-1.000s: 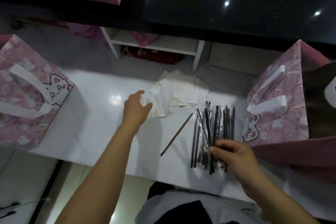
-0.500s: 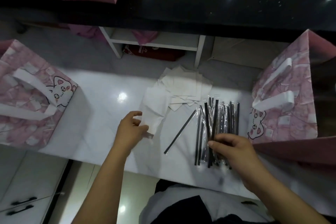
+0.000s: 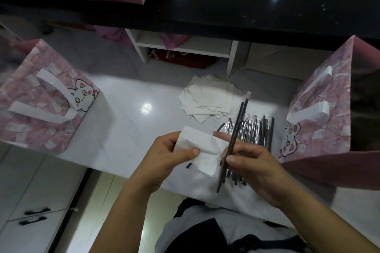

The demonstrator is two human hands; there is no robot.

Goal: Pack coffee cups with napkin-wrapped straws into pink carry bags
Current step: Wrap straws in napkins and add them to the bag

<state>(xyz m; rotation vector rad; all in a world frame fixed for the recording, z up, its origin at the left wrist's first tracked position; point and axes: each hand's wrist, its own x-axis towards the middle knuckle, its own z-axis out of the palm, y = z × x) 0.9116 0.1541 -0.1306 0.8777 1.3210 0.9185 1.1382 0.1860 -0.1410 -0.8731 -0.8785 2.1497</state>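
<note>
Your left hand point(image 3: 164, 154) pinched a napkin point(image 3: 202, 150); your right hand point(image 3: 253, 162) gripped a straw point(image 3: 236, 129), near centre.

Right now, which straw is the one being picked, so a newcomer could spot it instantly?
Start at the pile of wrapped straws on the white table, left of the right-hand pink bag. The picked straw is pinched in the right hand, raised and slanting over the pile, beside the napkin.
</note>
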